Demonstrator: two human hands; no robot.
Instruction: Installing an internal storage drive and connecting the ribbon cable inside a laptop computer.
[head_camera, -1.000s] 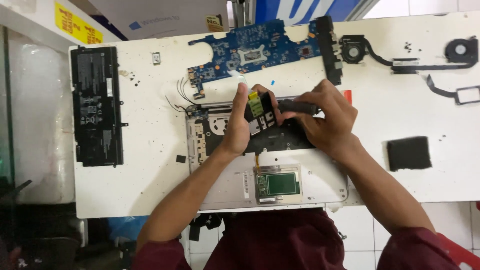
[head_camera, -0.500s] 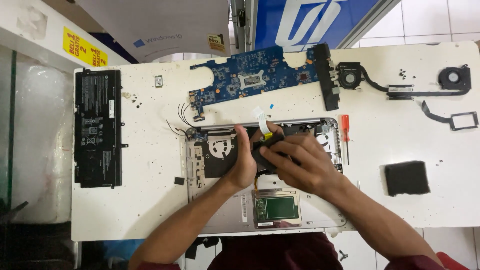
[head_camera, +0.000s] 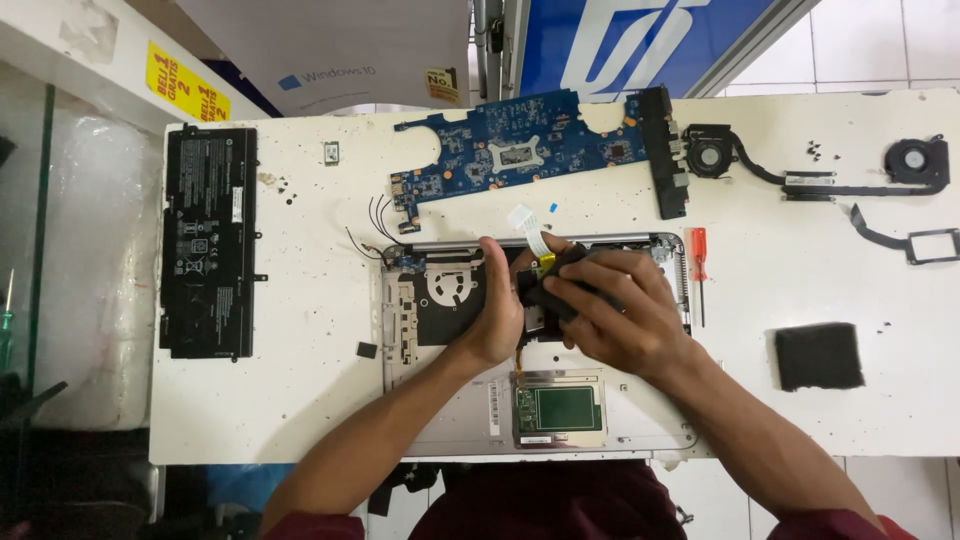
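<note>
Two hands: both sit on one small black part inside an opened laptop shell, everything else parked around it.
Table: white and speckled, parts spread flat and apart, each lying on its own patch, none stacked.
Laptop shell: silver, centre, open face up; the green touchpad board shows at 6 o'clock of the hands.
Battery: long black slab at 9 o'clock, well apart from the shell.
Motherboard: blue, at 12 o'clock, just above the shell's top edge.
Fan and heat pipe: at 2 o'clock, lying loose.
Foam pad: black square at 3 o'clock.
Screwdriver: red handle, just beside the shell's right edge, tip toward the person.
Black part: in the shell's upper middle, a white ribbon cable rising at 12 o'clock.
Left hand: fingers curled narrow, pinching the part's left side.
Right hand: fingers closed over its top, pressing from the right; fingertips mostly hidden.
</note>
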